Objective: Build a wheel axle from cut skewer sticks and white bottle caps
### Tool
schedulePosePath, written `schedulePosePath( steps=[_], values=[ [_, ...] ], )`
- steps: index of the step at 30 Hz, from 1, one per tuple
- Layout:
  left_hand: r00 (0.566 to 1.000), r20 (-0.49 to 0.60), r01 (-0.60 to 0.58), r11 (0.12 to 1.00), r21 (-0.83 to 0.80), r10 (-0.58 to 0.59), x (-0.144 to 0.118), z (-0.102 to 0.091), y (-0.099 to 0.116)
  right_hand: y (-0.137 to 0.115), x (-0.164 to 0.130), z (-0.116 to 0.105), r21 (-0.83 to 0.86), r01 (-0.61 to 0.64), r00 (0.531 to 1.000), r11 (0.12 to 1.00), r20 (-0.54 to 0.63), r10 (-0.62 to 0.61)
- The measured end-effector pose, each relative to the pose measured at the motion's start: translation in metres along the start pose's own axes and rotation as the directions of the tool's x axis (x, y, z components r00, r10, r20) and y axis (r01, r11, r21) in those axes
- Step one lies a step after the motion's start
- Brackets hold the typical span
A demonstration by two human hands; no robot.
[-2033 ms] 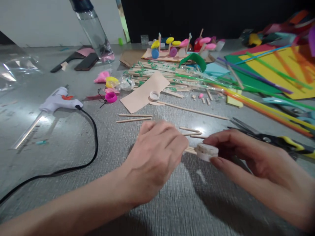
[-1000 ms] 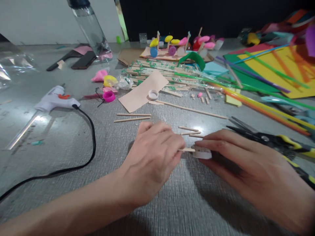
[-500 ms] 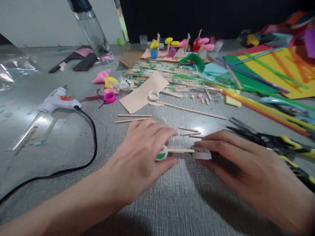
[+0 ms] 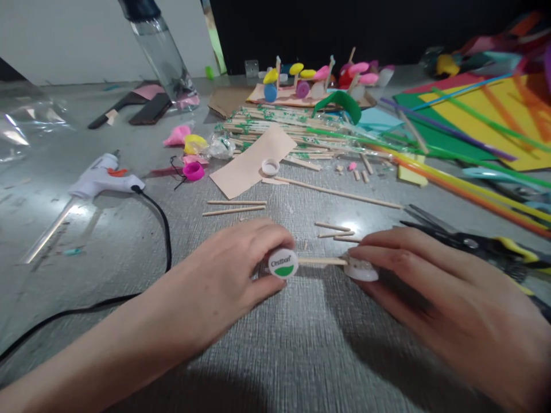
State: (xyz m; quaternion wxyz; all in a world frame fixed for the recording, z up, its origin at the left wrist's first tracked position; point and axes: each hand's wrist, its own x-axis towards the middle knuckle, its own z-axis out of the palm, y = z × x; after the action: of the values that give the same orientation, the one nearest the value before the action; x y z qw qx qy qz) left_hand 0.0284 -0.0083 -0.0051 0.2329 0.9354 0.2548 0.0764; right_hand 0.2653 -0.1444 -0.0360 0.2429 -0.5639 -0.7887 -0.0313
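My left hand (image 4: 228, 275) pinches a white bottle cap (image 4: 283, 263) with a green and black label, held on edge just above the grey table (image 4: 129, 246). A short wooden stick (image 4: 322, 261) runs from that cap to a second white cap (image 4: 360, 269). My right hand (image 4: 430, 287) grips that second cap between thumb and fingers. The two caps sit at the stick's two ends. Whether the stick is fixed to the caps I cannot tell.
A white glue gun (image 4: 100, 178) with a black cable (image 4: 166, 241) lies at the left. Black and yellow scissors (image 4: 477, 245) lie at the right. Loose sticks (image 4: 235, 206), a beige card strip (image 4: 253, 160), a white ring (image 4: 270, 167), coloured straws (image 4: 451, 172) and foam sheets (image 4: 486, 120) lie beyond.
My left hand has drawn back to the left and turned, baring the labelled cap and the stick between the two caps. My right hand stays on the second cap.
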Motion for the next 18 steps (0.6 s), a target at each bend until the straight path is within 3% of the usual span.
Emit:
schedulePosePath(
  steps=[18],
  values=[
    [0.999, -0.030, 0.034, 0.980, -0.195, -0.041, 0.0073, 0.0055, 0.0082, 0.0021, -0.0082, 0.0055, 0.023, -0.086, 0.996, 0.996, -0.020, 0.086]
  ],
)
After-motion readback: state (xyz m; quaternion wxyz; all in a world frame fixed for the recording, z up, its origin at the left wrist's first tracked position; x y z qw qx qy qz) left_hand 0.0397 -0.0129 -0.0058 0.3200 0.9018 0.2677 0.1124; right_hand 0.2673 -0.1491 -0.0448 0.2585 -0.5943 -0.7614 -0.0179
